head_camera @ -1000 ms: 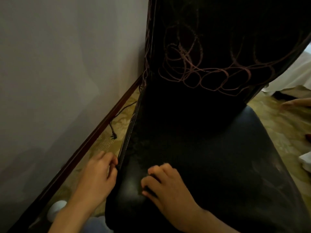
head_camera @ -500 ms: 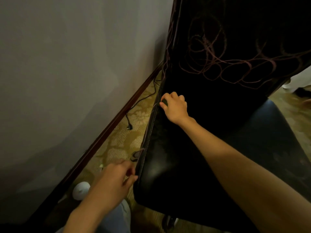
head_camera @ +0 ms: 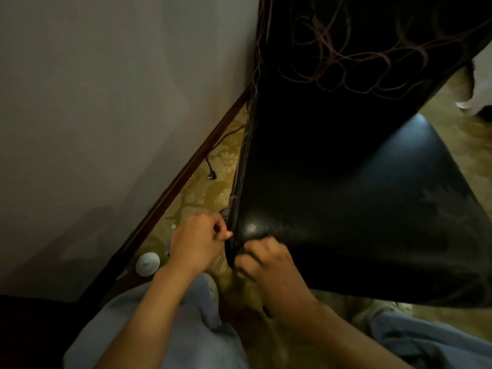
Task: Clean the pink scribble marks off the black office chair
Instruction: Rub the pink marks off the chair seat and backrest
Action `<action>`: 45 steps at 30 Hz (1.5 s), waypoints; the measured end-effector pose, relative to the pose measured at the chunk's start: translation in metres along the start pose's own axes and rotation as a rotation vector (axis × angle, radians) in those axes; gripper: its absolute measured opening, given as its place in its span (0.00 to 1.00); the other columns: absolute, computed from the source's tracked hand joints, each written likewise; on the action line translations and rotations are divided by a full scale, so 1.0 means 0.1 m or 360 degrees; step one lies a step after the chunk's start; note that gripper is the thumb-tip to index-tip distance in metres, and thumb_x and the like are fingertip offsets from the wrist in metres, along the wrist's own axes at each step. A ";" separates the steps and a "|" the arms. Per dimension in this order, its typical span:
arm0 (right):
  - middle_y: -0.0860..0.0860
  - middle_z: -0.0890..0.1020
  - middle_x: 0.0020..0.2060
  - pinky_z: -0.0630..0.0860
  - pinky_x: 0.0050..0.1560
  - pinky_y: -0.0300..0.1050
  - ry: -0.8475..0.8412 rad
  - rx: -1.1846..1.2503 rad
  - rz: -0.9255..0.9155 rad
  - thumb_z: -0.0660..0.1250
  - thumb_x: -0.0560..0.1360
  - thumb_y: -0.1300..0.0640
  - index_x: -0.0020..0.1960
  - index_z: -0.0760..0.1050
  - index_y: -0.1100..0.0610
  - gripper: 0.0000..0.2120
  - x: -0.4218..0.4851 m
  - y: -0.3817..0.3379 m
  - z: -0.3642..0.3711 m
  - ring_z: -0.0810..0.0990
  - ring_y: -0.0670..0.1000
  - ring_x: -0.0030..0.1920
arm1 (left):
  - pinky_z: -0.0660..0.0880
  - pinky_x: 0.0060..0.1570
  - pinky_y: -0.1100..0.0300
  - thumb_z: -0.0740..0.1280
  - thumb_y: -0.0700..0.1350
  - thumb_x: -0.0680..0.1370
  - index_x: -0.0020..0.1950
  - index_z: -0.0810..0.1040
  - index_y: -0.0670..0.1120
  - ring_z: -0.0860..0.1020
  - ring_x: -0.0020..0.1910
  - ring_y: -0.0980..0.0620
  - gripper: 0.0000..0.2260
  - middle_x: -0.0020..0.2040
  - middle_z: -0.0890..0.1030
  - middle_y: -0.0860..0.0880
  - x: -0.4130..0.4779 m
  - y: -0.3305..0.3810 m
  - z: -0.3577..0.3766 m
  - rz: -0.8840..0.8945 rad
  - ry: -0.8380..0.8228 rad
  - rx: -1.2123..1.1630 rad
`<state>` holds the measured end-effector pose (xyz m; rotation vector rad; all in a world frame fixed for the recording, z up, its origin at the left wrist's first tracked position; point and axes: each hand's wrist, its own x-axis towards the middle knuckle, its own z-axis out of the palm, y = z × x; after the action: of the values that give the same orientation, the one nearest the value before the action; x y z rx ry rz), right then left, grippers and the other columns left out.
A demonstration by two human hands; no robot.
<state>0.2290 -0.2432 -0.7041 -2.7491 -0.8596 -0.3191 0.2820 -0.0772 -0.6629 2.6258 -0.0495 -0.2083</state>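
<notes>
1. A pale wall (head_camera: 106,102) fills the view from 8 to 11 o'clock, with a dark skirting board (head_camera: 186,177) along its foot.
2. On the patterned carpet (head_camera: 207,190), a white round object (head_camera: 147,263) lies at 8 o'clock of the left hand. A black cable (head_camera: 210,169) ends at 12 o'clock of that hand.
3. The left hand (head_camera: 197,241) has its fingers curled in, one tip against the seat's side seam. I cannot tell whether it holds anything.
4. The right hand (head_camera: 269,267), at 4 o'clock of the left and just beside it, curls its blurred fingers over the near left corner of the seat (head_camera: 359,222).
5. The black office chair (head_camera: 319,123) stands from centre to 3 o'clock.
6. Pink scribble marks (head_camera: 346,57) loop over its backrest at 1 o'clock. Fainter pink lines run down the seat's left edge.
</notes>
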 end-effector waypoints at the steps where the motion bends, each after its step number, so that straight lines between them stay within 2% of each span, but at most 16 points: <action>1: 0.51 0.77 0.50 0.76 0.42 0.47 0.0094 0.0100 0.0063 0.68 0.69 0.52 0.51 0.77 0.51 0.11 0.07 0.04 -0.07 0.75 0.53 0.48 | 0.64 0.30 0.68 0.69 0.50 0.75 0.43 0.77 0.51 0.76 0.39 0.57 0.04 0.41 0.78 0.55 -0.04 0.00 0.01 -0.0002 0.0022 -0.0024; 5: 0.55 0.74 0.55 0.64 0.50 0.45 0.0465 0.0186 0.0642 0.63 0.77 0.56 0.57 0.75 0.55 0.10 0.62 0.48 -0.46 0.71 0.56 0.54 | 0.64 0.30 0.65 0.69 0.49 0.75 0.42 0.78 0.50 0.75 0.38 0.58 0.05 0.39 0.77 0.55 -0.24 -0.01 0.04 -0.0057 -0.0011 -0.0056; 7: 0.54 0.72 0.59 0.62 0.53 0.45 0.0338 0.0140 0.0783 0.61 0.79 0.53 0.60 0.73 0.53 0.11 0.84 0.68 -0.46 0.68 0.55 0.58 | 0.65 0.31 0.65 0.69 0.49 0.76 0.42 0.77 0.50 0.76 0.39 0.57 0.05 0.40 0.78 0.54 -0.32 0.01 0.08 -0.0060 -0.0012 -0.0037; 9: 0.53 0.72 0.59 0.64 0.53 0.47 0.0175 0.0042 0.0700 0.61 0.79 0.51 0.60 0.73 0.53 0.12 0.88 0.62 -0.32 0.68 0.56 0.58 | 0.63 0.29 0.64 0.69 0.49 0.76 0.42 0.77 0.51 0.75 0.38 0.56 0.05 0.39 0.77 0.54 -0.35 0.03 0.12 -0.0100 0.0024 -0.0004; 12: 0.55 0.75 0.52 0.68 0.45 0.50 0.0255 -0.0098 0.0485 0.65 0.75 0.54 0.55 0.75 0.56 0.10 0.61 0.28 -0.11 0.72 0.58 0.50 | 0.61 0.28 0.63 0.70 0.49 0.75 0.42 0.79 0.50 0.75 0.38 0.54 0.04 0.36 0.77 0.53 -0.34 0.04 0.16 -0.0170 0.0084 -0.0014; 14: 0.55 0.75 0.52 0.70 0.45 0.51 0.0269 -0.0097 0.0390 0.69 0.72 0.56 0.54 0.75 0.55 0.11 0.35 0.08 -0.02 0.73 0.58 0.50 | 0.60 0.28 0.63 0.70 0.49 0.75 0.44 0.79 0.49 0.74 0.39 0.53 0.04 0.37 0.75 0.53 -0.33 0.06 0.18 -0.0170 0.0120 0.0055; 19: 0.52 0.75 0.57 0.75 0.49 0.49 -0.0031 -0.0116 0.0209 0.78 0.59 0.56 0.57 0.76 0.49 0.27 -0.24 -0.25 0.30 0.71 0.56 0.55 | 0.65 0.32 0.61 0.69 0.48 0.76 0.45 0.79 0.50 0.75 0.40 0.52 0.03 0.40 0.78 0.52 -0.37 0.07 0.22 -0.0113 0.0207 0.0082; 22: 0.50 0.74 0.56 0.74 0.49 0.45 0.0071 0.0067 0.0225 0.75 0.63 0.55 0.55 0.77 0.50 0.21 -0.39 -0.34 0.27 0.69 0.53 0.56 | 0.61 0.29 0.61 0.69 0.48 0.76 0.45 0.79 0.48 0.74 0.39 0.53 0.04 0.41 0.79 0.50 -0.41 0.07 0.24 -0.0110 0.0272 0.0081; 24: 0.51 0.72 0.56 0.72 0.49 0.44 0.0360 0.0212 0.0409 0.67 0.70 0.54 0.55 0.74 0.51 0.13 -0.36 -0.31 0.08 0.69 0.51 0.55 | 0.59 0.29 0.61 0.69 0.46 0.75 0.44 0.79 0.46 0.72 0.38 0.53 0.04 0.44 0.78 0.47 -0.44 0.10 0.25 -0.0052 0.0378 0.0065; 27: 0.52 0.72 0.56 0.71 0.50 0.44 0.0730 0.0235 0.0838 0.63 0.74 0.53 0.55 0.73 0.51 0.11 -0.10 -0.11 -0.21 0.69 0.51 0.54 | 0.58 0.31 0.63 0.70 0.42 0.74 0.43 0.78 0.42 0.69 0.39 0.52 0.04 0.42 0.75 0.46 -0.52 0.20 0.31 0.0175 0.0585 0.0034; 31: 0.54 0.74 0.54 0.74 0.48 0.50 0.0655 0.0188 0.1081 0.67 0.74 0.54 0.55 0.76 0.52 0.10 0.18 0.08 -0.18 0.71 0.53 0.52 | 0.63 0.35 0.59 0.69 0.38 0.74 0.46 0.75 0.40 0.72 0.40 0.46 0.04 0.43 0.75 0.42 -0.48 0.36 0.49 0.0394 0.0675 0.0145; 35: 0.55 0.76 0.55 0.76 0.47 0.50 0.0452 -0.0004 0.0862 0.74 0.66 0.57 0.56 0.75 0.52 0.19 0.03 0.15 -0.10 0.74 0.56 0.52 | 0.65 0.35 0.57 0.68 0.35 0.73 0.49 0.72 0.38 0.73 0.43 0.39 0.07 0.47 0.74 0.37 -0.39 0.45 0.68 0.0353 0.0695 0.0292; 38: 0.54 0.77 0.55 0.77 0.50 0.50 0.0403 -0.0136 0.0811 0.74 0.67 0.55 0.57 0.76 0.51 0.19 -0.35 0.42 -0.21 0.75 0.55 0.54 | 0.65 0.34 0.58 0.66 0.37 0.75 0.51 0.72 0.39 0.72 0.44 0.41 0.07 0.49 0.73 0.39 -0.37 0.42 0.74 0.0337 0.0678 0.0339; 40: 0.52 0.78 0.53 0.75 0.55 0.50 0.0444 -0.0186 0.1027 0.67 0.73 0.52 0.54 0.77 0.51 0.10 -0.74 0.79 -0.29 0.74 0.52 0.54 | 0.65 0.32 0.58 0.67 0.37 0.75 0.51 0.72 0.40 0.71 0.44 0.42 0.06 0.49 0.73 0.40 -0.36 0.39 0.75 0.0358 0.0691 0.0340; 43: 0.60 0.77 0.53 0.72 0.53 0.53 0.0718 -0.0358 0.1496 0.67 0.75 0.57 0.50 0.78 0.58 0.06 -1.36 1.29 -0.51 0.73 0.61 0.53 | 0.64 0.31 0.56 0.67 0.36 0.75 0.50 0.72 0.40 0.70 0.43 0.42 0.07 0.48 0.72 0.39 -0.34 0.39 0.76 0.0383 0.0724 0.0351; 45: 0.64 0.75 0.53 0.71 0.51 0.54 0.0865 -0.0363 0.1627 0.68 0.75 0.60 0.51 0.77 0.61 0.06 -1.61 1.51 -0.62 0.71 0.64 0.53 | 0.64 0.31 0.55 0.67 0.35 0.75 0.49 0.72 0.40 0.69 0.42 0.42 0.06 0.47 0.72 0.39 -0.34 0.40 0.76 0.0392 0.0733 0.0347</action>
<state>0.1788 -0.4671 -0.7145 -2.6454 0.7334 -0.8873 0.2367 -0.1462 -0.7043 2.7818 -0.2467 0.5116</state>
